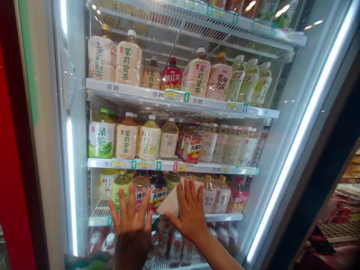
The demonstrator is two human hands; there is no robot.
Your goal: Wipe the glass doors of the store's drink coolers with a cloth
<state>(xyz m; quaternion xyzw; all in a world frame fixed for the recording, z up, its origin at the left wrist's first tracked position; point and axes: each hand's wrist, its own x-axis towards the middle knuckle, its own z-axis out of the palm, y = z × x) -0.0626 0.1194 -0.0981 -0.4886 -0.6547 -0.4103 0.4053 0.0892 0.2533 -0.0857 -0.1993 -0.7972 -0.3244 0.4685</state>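
My right hand (189, 214) lies flat over a pale beige cloth (171, 201) and holds it against the glass door of a drinks fridge. Its fingers point up, and the thumb reaches left below the cloth. Part of the cloth is hidden under the palm and fingers. To the left, my left hand (131, 219) is raised with its fingers spread and holds nothing. It is at the glass, though I cannot tell whether it touches. Behind the hands are bottles of tea, among them a dark bottle (158, 190) and a green one (120, 187).
Several shelves of bottled drinks stand behind the glass, with price labels along a white shelf edge (205, 167). Bright light strips (302, 131) run down both sides of the fridge. A red panel (12, 150) is at far left, and a wire rack (337, 228) with goods at right.
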